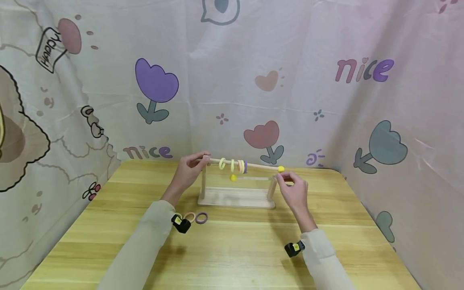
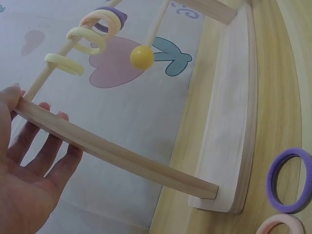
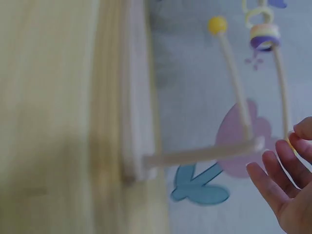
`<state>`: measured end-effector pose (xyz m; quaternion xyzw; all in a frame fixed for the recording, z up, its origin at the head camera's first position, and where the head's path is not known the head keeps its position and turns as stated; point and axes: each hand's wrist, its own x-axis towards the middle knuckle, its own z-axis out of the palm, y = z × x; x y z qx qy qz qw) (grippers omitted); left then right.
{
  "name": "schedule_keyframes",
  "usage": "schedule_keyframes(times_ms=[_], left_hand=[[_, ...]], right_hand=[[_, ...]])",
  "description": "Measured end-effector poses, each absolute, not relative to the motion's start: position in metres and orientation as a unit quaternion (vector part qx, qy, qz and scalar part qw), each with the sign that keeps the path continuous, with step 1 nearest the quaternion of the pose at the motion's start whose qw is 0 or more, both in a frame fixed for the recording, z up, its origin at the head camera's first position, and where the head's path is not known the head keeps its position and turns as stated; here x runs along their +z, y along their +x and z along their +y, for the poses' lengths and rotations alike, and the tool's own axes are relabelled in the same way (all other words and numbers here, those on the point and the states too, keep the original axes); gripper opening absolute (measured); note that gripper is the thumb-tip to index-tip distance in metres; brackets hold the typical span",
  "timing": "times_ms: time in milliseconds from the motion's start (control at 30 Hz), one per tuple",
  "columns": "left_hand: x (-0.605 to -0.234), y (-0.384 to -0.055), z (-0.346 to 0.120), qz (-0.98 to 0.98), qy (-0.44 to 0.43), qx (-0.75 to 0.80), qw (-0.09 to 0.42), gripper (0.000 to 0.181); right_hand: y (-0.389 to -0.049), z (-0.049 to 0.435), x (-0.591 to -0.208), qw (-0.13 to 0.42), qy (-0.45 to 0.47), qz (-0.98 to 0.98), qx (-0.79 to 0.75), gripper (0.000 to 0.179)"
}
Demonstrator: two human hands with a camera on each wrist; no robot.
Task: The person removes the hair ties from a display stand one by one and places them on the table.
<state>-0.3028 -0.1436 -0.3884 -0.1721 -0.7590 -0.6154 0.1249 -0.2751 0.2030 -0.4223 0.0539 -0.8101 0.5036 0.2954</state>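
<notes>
Evidently braced: left hand (image 1: 188, 171) grips the left post (image 2: 122, 156) near its top, thumb against fingers — probably to steady the wooden stand (image 1: 235, 197), mid-surface (image 1: 232, 249). Right hand (image 1: 294, 191) beside the yellow ball (image 1: 280, 169) ending the upper rod (image 1: 262, 165); fingers partly bent, cannot tell whether pinching it. Stand's long axis runs left–right. Upper rod likewise, ball end pointing right, dipping slightly; lower rod (image 1: 253, 178) points left. Threaded hair ties (image 1: 241, 166) hang round the upper rod — ball presumably stops them slipping off.

Head view looks forward and down; nearer wrist views share rings (image 1: 239, 166).
</notes>
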Motion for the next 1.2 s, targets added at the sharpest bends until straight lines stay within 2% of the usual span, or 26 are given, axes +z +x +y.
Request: schedule_keyframes(times_ms=[267, 500, 633, 1200], left_hand=[[-0.39, -0.303, -0.146, -0.754, -0.185, -0.617, 0.13, 0.03], [-0.391, -0.303, -0.144, -0.758, -0.19, -0.611, 0.13, 0.03], [-0.39, -0.302, -0.145, -0.763, -0.188, -0.605, 0.127, 0.03], [-0.387, -0.3, -0.146, -0.767, -0.18, -0.604, 0.12, 0.031]], right_hand=[[-0.27, 0.174, -0.405, 0.333, 0.118, -0.814, 0.462, 0.006], [-0.27, 0.151, -0.4, 0.282, 0.119, -0.816, 0.49, 0.009], [-0.273, 0.138, -0.403, 0.281, 0.124, -0.811, 0.498, 0.009], [-0.285, 0.108, -0.412, 0.328, 0.057, -0.807, 0.487, 0.016]])
